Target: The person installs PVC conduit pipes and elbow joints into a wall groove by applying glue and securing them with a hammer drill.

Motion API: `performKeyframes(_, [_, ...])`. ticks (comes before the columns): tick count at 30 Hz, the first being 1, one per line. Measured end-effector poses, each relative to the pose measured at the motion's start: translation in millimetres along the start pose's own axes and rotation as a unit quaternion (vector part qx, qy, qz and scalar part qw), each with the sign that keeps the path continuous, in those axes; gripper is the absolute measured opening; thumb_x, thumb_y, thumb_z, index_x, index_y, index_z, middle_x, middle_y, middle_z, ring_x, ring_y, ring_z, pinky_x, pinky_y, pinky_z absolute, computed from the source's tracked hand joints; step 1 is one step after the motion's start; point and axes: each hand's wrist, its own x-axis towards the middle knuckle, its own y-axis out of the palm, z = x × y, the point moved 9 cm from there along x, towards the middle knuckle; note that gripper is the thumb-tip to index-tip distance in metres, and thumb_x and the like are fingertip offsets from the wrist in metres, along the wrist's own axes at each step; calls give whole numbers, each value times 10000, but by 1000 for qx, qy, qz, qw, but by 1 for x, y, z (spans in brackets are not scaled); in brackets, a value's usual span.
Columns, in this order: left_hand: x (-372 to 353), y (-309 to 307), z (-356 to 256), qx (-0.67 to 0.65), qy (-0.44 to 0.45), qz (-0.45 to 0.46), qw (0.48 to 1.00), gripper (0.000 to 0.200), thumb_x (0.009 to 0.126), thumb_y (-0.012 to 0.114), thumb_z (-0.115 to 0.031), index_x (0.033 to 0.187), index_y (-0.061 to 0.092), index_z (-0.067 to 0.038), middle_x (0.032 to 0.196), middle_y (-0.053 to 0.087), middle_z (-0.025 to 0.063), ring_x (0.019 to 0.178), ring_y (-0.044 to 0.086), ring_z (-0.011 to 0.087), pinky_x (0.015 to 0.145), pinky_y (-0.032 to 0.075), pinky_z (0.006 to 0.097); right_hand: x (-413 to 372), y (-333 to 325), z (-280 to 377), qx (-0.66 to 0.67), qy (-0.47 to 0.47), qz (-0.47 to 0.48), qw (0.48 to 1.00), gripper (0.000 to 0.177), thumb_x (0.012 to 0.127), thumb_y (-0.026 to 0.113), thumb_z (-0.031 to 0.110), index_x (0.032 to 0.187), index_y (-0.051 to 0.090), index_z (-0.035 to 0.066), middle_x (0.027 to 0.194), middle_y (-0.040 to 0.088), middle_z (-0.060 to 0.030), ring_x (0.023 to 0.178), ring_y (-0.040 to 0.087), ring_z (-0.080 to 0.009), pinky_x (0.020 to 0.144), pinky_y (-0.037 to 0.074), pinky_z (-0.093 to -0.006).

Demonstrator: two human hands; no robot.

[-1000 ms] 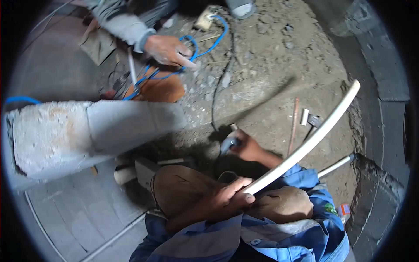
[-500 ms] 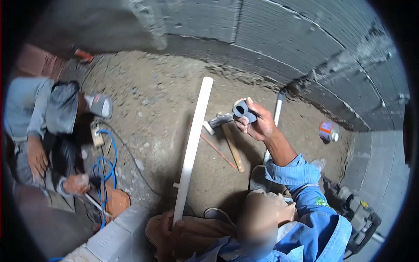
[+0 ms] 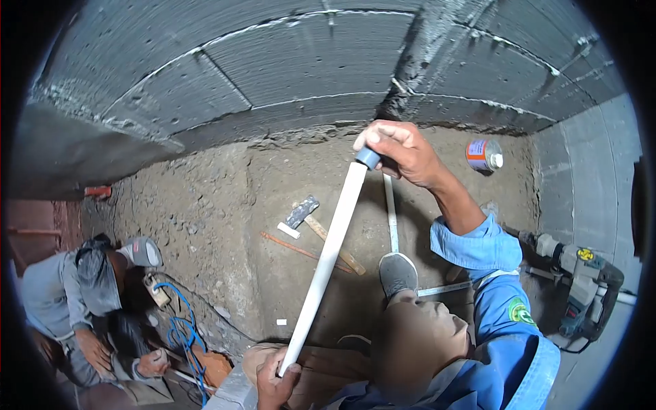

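Observation:
A long white plastic pipe (image 3: pixel 324 266) slants up and away from my lap. My left hand (image 3: pixel 273 384) is wrapped round its lower end. At the upper end, my right hand (image 3: pixel 410 156) grips a grey pipe fitting (image 3: pixel 367 158) whose socket sits right at the pipe's tip; my fingers hide the rest of the fitting. Below the pipe, on the dirt floor, lie a hammer (image 3: pixel 302 212) with a wooden handle and a thin reddish rod (image 3: pixel 287 244). Another white pipe (image 3: pixel 391 219) runs along the floor behind my right hand.
A can (image 3: pixel 484 156) with an orange and purple label stands near the back wall. At right rests a rotary hammer drill (image 3: pixel 581 280). A co-worker (image 3: pixel 82 301) crouches at left beside blue cable (image 3: pixel 183 331) and a power strip (image 3: pixel 157 290). Grey block walls (image 3: pixel 321 61) enclose the floor.
My right hand has brought the grey fitting over to the pipe's upper end, where the two now meet. The pipe leans further right, and the view has shifted toward the back wall.

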Motion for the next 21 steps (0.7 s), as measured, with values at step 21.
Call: performKeyframes(21, [67, 56, -24, -9, 4, 170, 985, 373, 949, 642, -361, 918, 611, 9, 649, 578, 36, 619, 558, 133, 580, 450, 290, -44, -71, 29, -195, -63, 53, 977, 280, 947, 627, 291, 868, 671, 26, 777, 615, -16, 754, 545, -103, 693, 437, -279])
